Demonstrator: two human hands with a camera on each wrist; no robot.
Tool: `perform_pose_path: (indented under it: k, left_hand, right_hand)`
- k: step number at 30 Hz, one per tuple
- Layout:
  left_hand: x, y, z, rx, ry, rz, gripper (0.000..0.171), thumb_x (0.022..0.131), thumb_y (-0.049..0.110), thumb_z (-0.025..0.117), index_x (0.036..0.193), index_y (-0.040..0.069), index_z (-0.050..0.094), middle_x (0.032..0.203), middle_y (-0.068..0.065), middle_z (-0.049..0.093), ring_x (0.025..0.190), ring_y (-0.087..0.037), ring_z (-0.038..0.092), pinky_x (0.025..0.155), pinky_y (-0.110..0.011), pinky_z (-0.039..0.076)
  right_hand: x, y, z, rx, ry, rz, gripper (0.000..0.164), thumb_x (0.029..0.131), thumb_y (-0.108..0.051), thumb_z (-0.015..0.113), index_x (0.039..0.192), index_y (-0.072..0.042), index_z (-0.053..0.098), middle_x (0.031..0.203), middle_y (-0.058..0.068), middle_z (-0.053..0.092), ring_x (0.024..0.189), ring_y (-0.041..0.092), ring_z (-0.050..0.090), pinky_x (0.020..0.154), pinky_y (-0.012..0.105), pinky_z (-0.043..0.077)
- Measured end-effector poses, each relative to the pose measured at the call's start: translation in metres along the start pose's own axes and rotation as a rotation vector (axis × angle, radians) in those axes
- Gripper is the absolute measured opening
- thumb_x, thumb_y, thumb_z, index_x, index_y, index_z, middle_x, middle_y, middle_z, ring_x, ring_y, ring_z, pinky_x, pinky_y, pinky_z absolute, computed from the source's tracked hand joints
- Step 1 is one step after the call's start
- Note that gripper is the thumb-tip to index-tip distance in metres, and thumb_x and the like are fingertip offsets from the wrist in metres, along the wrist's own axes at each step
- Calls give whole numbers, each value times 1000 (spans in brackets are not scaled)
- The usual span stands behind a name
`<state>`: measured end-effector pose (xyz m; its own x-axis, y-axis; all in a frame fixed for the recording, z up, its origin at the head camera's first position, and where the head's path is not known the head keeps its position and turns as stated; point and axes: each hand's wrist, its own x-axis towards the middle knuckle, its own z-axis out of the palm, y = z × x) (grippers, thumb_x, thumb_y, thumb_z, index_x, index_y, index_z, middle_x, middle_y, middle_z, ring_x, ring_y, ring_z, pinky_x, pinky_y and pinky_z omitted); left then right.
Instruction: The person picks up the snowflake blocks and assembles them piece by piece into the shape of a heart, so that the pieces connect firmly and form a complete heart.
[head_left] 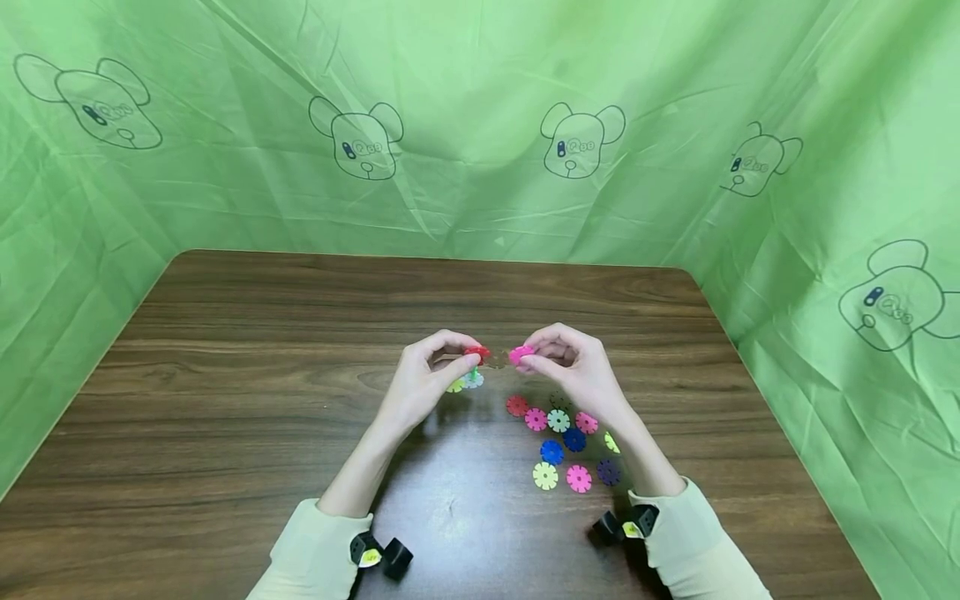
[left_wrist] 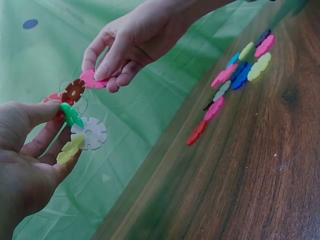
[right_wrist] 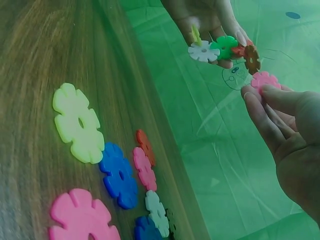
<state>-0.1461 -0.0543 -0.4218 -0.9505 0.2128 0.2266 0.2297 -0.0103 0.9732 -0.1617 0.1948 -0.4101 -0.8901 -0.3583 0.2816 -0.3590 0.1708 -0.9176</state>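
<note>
My left hand point(head_left: 426, 379) pinches a red notched plastic disc point(head_left: 477, 352) between thumb and fingers, above the table. That disc belongs to a joined chain with a brown disc point(left_wrist: 73, 92), a green disc point(left_wrist: 71, 115), a white disc point(left_wrist: 89, 133) and a yellow disc point(left_wrist: 70, 149). Held by the thumb and fingers of my right hand point(head_left: 581, 371) is a pink notched disc point(right_wrist: 265, 80). Its edge meets the brown disc's edge in both wrist views; whether their slots are engaged, I cannot tell.
Several loose discs lie on the wooden table point(head_left: 247, 417) below my right hand, among them a red disc point(head_left: 517, 406), a blue disc point(head_left: 551, 452) and a pale yellow disc point(head_left: 545, 476). Green cloth point(head_left: 480, 208) hangs behind the table and at both sides.
</note>
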Motion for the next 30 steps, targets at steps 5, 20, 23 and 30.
perform_pose_path:
  k: [5, 20, 23, 30]
  left_hand:
    - [0, 0, -1, 1, 5, 17, 13, 95, 9, 73, 107, 3, 73, 109, -16, 73, 95, -9, 70, 87, -23, 59]
    - [0, 2, -2, 10, 36, -34, 12, 93, 11, 77, 102, 4, 75, 104, -11, 71, 94, -11, 68, 89, -24, 58]
    - [1, 1, -2, 9, 20, -60, 17, 95, 12, 74, 110, 5, 72, 107, -13, 72, 92, -14, 69, 86, -27, 60]
    - [3, 1, -4, -3, -60, -111, 30, 101, 18, 66, 128, 7, 68, 117, -19, 71, 101, -24, 71, 87, -41, 62]
  right_hand:
    - [0, -2, 4, 6, -20, -8, 12, 94, -3, 72, 106, -4, 69, 101, 23, 77, 87, 19, 79, 76, 44, 63]
    - [3, 0, 16, 120, -6, -58, 10, 92, 6, 70, 102, 7, 68, 100, 34, 73, 84, 19, 79, 75, 49, 62]
    - [4, -1, 16, 127, 13, -40, 15, 94, 4, 69, 108, 8, 70, 102, 34, 73, 84, 18, 79, 76, 48, 62]
    - [7, -4, 16, 104, 46, 6, 24, 97, -2, 67, 120, 7, 71, 100, 20, 78, 83, 15, 78, 79, 39, 64]
